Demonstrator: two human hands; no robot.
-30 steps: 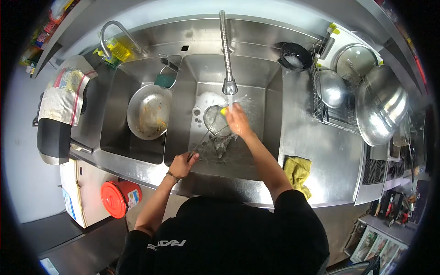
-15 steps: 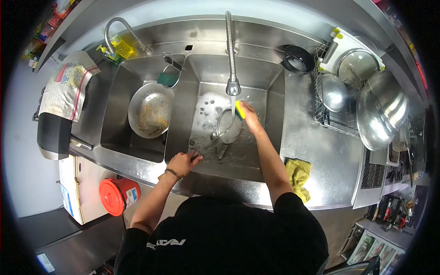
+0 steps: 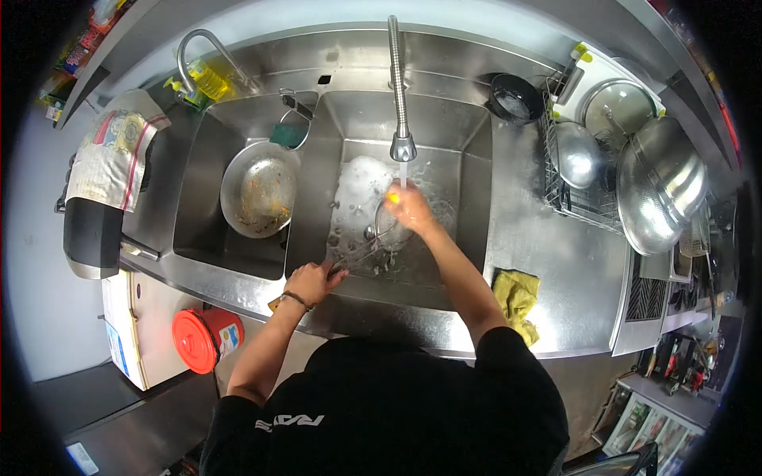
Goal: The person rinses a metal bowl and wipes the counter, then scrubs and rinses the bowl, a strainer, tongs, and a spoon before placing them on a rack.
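Note:
My left hand (image 3: 311, 282) is closed around the handle of a round mesh strainer (image 3: 386, 228), whose head lies low in the right sink basin (image 3: 321, 190). My right hand (image 3: 410, 209) grips a yellow sponge (image 3: 393, 197) above the strainer's head, covering part of it. Water runs from the hanging spray faucet (image 3: 403, 148) onto the right hand. White suds (image 3: 363, 184) spread over the basin floor. Other metal utensils lie by the strainer, partly hidden.
The left basin holds a large metal pan (image 3: 258, 178) with food scraps. A dish rack (image 3: 583, 208) with bowls and lids stands right, beside a black bowl (image 3: 514, 101). A yellow cloth (image 3: 517, 297) lies on the counter. Below left is a red bucket (image 3: 194, 341).
My right hand has moved left with the sponge, from beside the strainer to over it and under the water. My left hand has shifted slightly left and stays on the handle.

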